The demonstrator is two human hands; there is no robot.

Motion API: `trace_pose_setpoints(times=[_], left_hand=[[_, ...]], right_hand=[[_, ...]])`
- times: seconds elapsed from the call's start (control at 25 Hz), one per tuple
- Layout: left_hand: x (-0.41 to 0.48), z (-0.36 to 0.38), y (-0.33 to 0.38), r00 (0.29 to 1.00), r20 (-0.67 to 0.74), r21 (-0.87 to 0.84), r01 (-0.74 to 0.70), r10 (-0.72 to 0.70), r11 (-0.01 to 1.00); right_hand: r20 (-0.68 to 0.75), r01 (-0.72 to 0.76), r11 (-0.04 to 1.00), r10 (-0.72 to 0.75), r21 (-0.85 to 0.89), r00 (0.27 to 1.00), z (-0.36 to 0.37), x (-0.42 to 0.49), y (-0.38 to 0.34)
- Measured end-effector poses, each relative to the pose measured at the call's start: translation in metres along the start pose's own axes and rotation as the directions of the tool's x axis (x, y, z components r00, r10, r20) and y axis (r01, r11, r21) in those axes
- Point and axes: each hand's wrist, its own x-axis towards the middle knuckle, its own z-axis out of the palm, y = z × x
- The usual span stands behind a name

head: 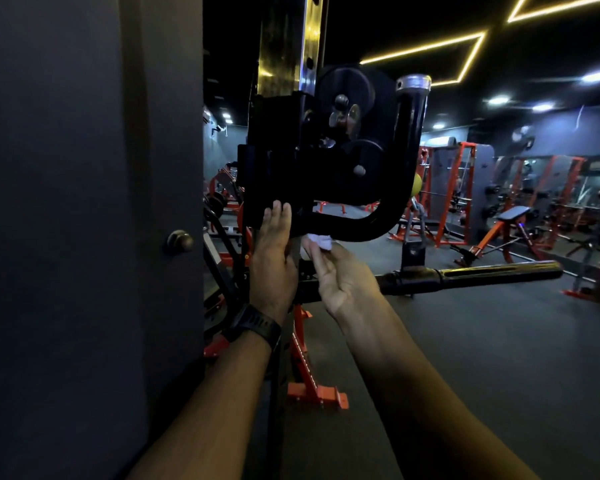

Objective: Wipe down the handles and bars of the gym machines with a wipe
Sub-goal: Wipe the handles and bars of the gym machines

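Note:
A black pulley carriage [326,150] rides on a shiny upright column [291,39]. A curved black handle bar [392,199] loops from under the carriage up to a chrome cap. My right hand [340,278] pinches a small white wipe [321,241] against the underside of that bar. My left hand [274,251], with a black watch on the wrist, presses flat with straight fingers on the carriage's lower left corner. A long black bar handle [482,273] hangs level just right of my right hand.
A dark panel [90,202] with a round knob [179,241] fills the left side. An orange machine foot [317,393] stands on the dark floor below my hands. Orange racks and a bench [510,223] stand across the room at right.

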Motion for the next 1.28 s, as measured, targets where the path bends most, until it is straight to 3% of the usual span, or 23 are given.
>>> trace_pose_setpoints(times=[0.08, 0.12, 0.16, 0.2, 0.24, 0.28, 0.32, 0.36, 0.44, 0.52, 0.64, 0.76, 0.92, 1.04, 1.28], left_hand=[[0.002, 0.000, 0.000, 1.000, -0.011, 0.006, -0.002, 0.002, 1.000], [0.002, 0.000, 0.000, 1.000, -0.015, 0.019, -0.007, 0.008, 1.000], [0.001, 0.001, 0.000, 1.000, -0.015, 0.031, -0.012, 0.013, 0.999], [0.001, 0.001, 0.000, 1.000, -0.011, 0.035, -0.015, 0.016, 0.999], [0.002, 0.000, 0.001, 1.000, -0.008, 0.029, -0.014, 0.014, 0.999], [0.004, 0.000, 0.001, 1.000, -0.007, 0.017, -0.007, 0.007, 1.000], [0.005, -0.001, 0.002, 1.000, -0.006, 0.005, 0.005, -0.005, 1.000], [0.007, 0.000, 0.003, 1.000, -0.008, -0.005, 0.016, -0.016, 1.000], [0.009, 0.001, 0.004, 0.999, -0.020, -0.024, 0.028, -0.029, 0.999], [0.010, 0.003, 0.005, 0.999, -0.030, -0.032, 0.030, -0.031, 0.999], [0.008, 0.005, 0.006, 0.998, -0.050, -0.021, 0.040, -0.041, 0.999], [0.007, 0.006, 0.009, 0.996, -0.083, 0.002, 0.027, -0.026, 1.000], [0.006, 0.007, 0.010, 0.997, -0.064, -0.001, 0.050, -0.050, 0.999], [0.004, 0.007, 0.007, 0.998, -0.048, 0.013, 0.028, -0.028, 1.000], [0.006, 0.011, 0.004, 1.000, 0.006, 0.085, 0.009, -0.010, 0.996]], right_hand=[[0.017, 0.136, 0.942, -0.138, -0.306, 0.990, -0.008, -0.017, -0.002], [0.049, 0.252, 0.842, -0.261, -0.477, 0.964, -0.009, -0.027, -0.003], [0.101, 0.385, 0.677, -0.419, -0.628, 0.902, -0.008, -0.032, -0.006], [0.205, 0.497, 0.410, -0.577, -0.765, 0.791, -0.003, -0.033, -0.010], [0.374, 0.545, 0.063, -0.663, -0.836, 0.649, 0.005, -0.032, -0.014], [0.551, 0.520, -0.263, -0.636, -0.813, 0.541, 0.014, -0.027, -0.020], [0.679, 0.446, -0.514, -0.520, -0.733, 0.518, 0.023, -0.020, -0.027], [0.725, 0.352, -0.681, -0.389, -0.642, 0.569, 0.033, -0.014, -0.034], [0.664, 0.191, -0.851, -0.222, -0.490, 0.714, 0.050, -0.008, -0.038], [0.626, 0.189, -0.901, -0.110, -0.391, 0.772, 0.059, -0.007, -0.031], [0.663, 0.221, -0.939, -0.009, -0.262, 0.748, 0.058, -0.014, -0.034], [0.686, 0.129, -0.982, 0.000, -0.136, 0.727, 0.051, -0.023, -0.045], [0.643, 0.207, -0.966, 0.060, -0.156, 0.763, 0.057, -0.021, -0.032], [0.637, 0.167, -0.984, 0.086, -0.068, 0.766, 0.046, -0.023, -0.043], [0.653, 0.165, -0.953, 0.296, 0.255, 0.698, 0.037, -0.038, -0.079]])
